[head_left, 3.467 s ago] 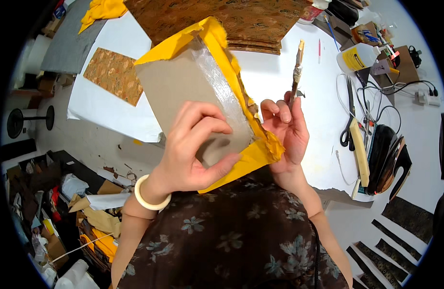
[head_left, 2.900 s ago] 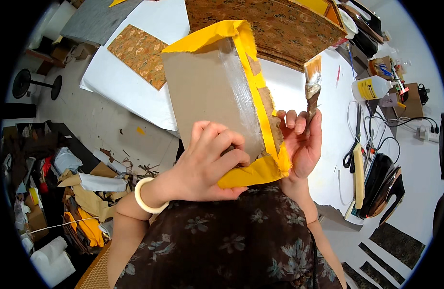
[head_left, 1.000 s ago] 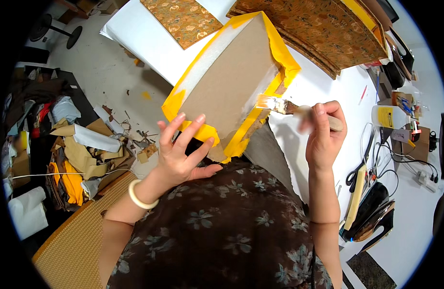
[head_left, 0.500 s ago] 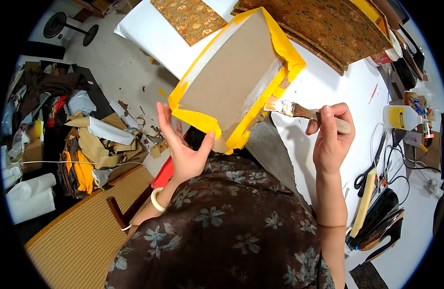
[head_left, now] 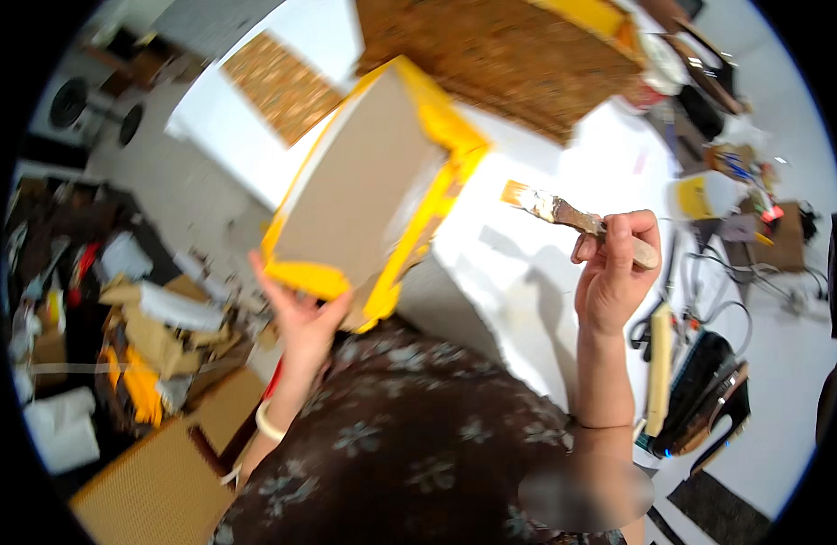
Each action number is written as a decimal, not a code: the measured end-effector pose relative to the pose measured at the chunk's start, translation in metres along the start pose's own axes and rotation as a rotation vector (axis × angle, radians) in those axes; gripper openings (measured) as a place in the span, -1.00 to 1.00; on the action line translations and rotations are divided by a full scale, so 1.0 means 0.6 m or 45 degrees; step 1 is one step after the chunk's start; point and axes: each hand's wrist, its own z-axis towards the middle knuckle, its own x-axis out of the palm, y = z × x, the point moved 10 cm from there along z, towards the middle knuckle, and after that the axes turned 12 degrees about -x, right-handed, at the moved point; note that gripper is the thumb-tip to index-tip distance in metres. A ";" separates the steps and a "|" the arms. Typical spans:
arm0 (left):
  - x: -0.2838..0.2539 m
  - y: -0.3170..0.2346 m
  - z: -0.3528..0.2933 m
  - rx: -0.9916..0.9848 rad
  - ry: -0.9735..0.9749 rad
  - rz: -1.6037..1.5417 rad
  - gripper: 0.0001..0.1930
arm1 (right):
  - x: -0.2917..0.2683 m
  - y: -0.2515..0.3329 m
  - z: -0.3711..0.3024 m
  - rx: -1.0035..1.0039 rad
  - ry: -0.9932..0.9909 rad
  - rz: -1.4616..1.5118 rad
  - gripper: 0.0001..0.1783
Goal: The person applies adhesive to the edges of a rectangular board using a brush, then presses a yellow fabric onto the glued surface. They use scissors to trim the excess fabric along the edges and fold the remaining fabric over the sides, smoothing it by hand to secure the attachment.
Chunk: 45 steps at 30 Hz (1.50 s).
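Note:
A grey-brown board [head_left: 357, 186] with bright yellow fabric edging [head_left: 455, 150] tilts in front of me, its near corner over my lap. At that corner my left hand [head_left: 300, 322] grips the board, with the thumb on a folded yellow flap and the fingers partly hidden beneath. My right hand [head_left: 611, 282] is closed round the handle of a flat paintbrush [head_left: 575, 218]. White paste coats the brush's bristles and metal band. The bristles point left and hang above the white table, apart from the board.
Patterned brown-gold panels [head_left: 491, 68] stand at the table's far side, and a smaller patterned piece [head_left: 280, 88] lies left of them. On the right are a bottle with a yellow label [head_left: 700, 196], cables, and a pale yellow bar [head_left: 658, 371]. Scraps [head_left: 155, 336] pile up on the left.
The brush has come away from the board's right yellow edge, leaving a wider gap. The board and my left hand sit lower and farther left in view, as the whole view has shifted.

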 end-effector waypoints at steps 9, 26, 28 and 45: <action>-0.001 -0.023 0.000 -0.066 0.041 -0.111 0.17 | -0.159 0.140 0.290 -0.732 -0.357 -0.456 -0.82; 0.026 -0.144 -0.003 -0.198 0.485 -0.345 -0.03 | -0.195 0.016 0.519 -0.541 -0.034 -1.555 -0.65; 0.073 -0.142 0.000 -0.290 0.558 -0.347 0.02 | -0.198 0.006 0.513 -0.590 -0.014 -1.467 -0.68; 0.203 -0.069 0.039 -0.529 0.897 -0.288 0.04 | 0.101 0.130 -0.011 -0.427 0.674 -0.165 -0.81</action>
